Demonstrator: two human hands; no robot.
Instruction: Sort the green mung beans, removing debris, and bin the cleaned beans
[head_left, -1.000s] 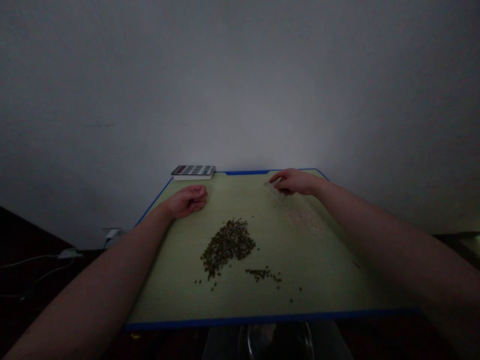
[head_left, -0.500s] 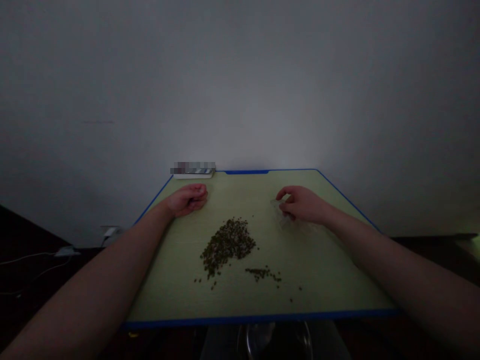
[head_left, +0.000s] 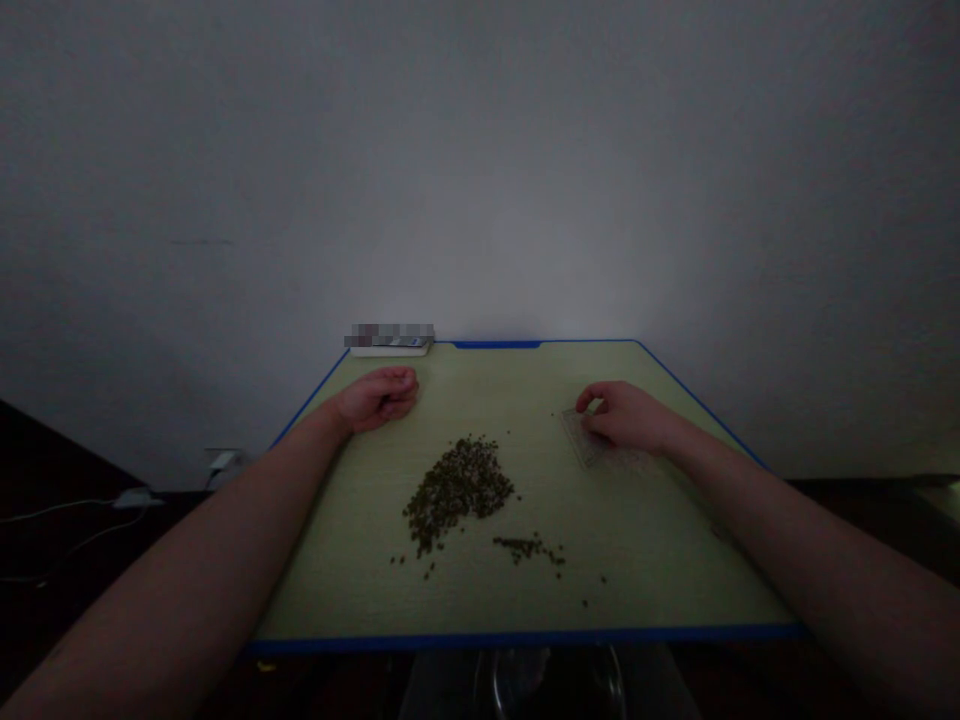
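My left hand (head_left: pixel 379 397) rests on the far left of the table in a loose fist, its fingers curled; whether anything is inside is hidden. At the right, my right hand (head_left: pixel 628 414) has its thumb and fingers closed on a clear plastic bag (head_left: pixel 576 440), which lies low against the tabletop and partly under the hand. Between the hands and nearer to me lies a heap of small greenish-brown beans or seeds (head_left: pixel 459 488), touched by neither hand. A smaller scatter of the same seeds (head_left: pixel 527 547) is to the right of the heap.
The pale table (head_left: pixel 337 590) has a blue edge. A shallow white box or tray (head_left: pixel 390 350) stands at its far left corner, its contents blurred out. Below the front edge is a shiny round bowl-like vessel (head_left: pixel 559 685). A plug and cables (head_left: pixel 139 497) lie beyond the left side.
My right hand has drawn slightly right and nearer to me with the bag, which lies flatter on the table. A small speck shows left of the bag. My left hand has stayed put.
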